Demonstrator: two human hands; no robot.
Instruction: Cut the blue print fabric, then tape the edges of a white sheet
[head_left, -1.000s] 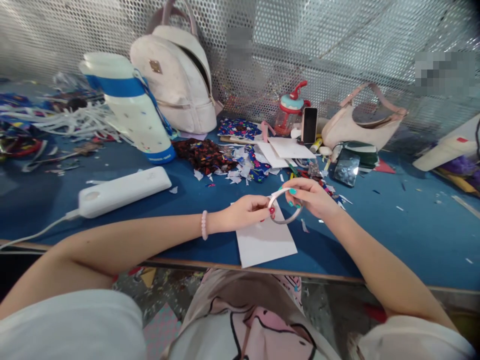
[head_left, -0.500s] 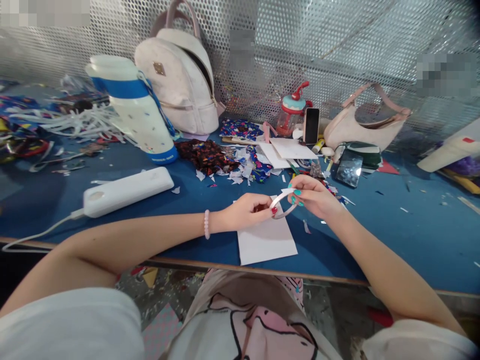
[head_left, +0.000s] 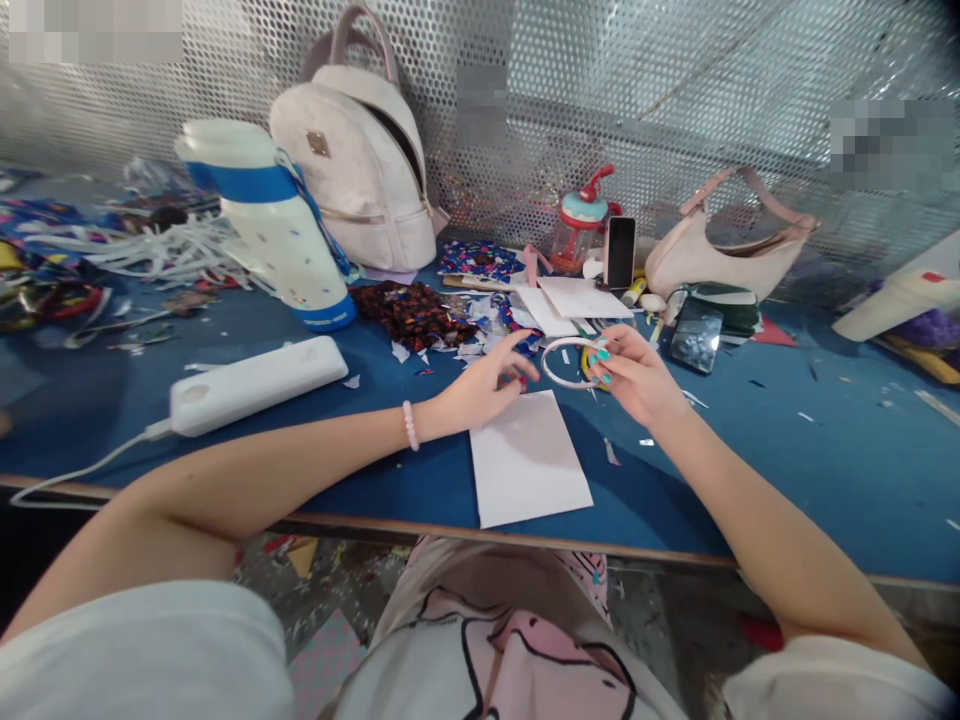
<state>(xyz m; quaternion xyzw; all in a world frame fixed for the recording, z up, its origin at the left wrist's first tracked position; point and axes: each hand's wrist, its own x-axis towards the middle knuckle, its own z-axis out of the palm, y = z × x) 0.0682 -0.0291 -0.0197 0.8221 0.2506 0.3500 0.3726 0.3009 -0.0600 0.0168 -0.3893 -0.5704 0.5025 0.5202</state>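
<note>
In the head view my right hand (head_left: 637,378), with turquoise nails, pinches a thin white ring (head_left: 553,376) by its right side and holds it above the table. Something yellow (head_left: 586,366) shows at the ring's right side, close to my fingertips; its kind is unclear. My left hand (head_left: 486,388) is off the ring, to its left, with fingers apart and nothing visible in them. Below the left hand a white sheet of paper or card (head_left: 531,465) lies near the table's front edge.
A blue and white bottle (head_left: 289,240), a white power bank (head_left: 259,385) with a cable and a pale backpack (head_left: 360,170) stand or lie at left. Behind my hands are fabric scraps (head_left: 416,312), white cards (head_left: 585,297) and a phone (head_left: 620,252). A handbag (head_left: 731,255) is at back right.
My left hand has let go of the ring and moved up and left, its fingers opening. The ring, in my right hand, has risen slightly and turned to show its round opening.
</note>
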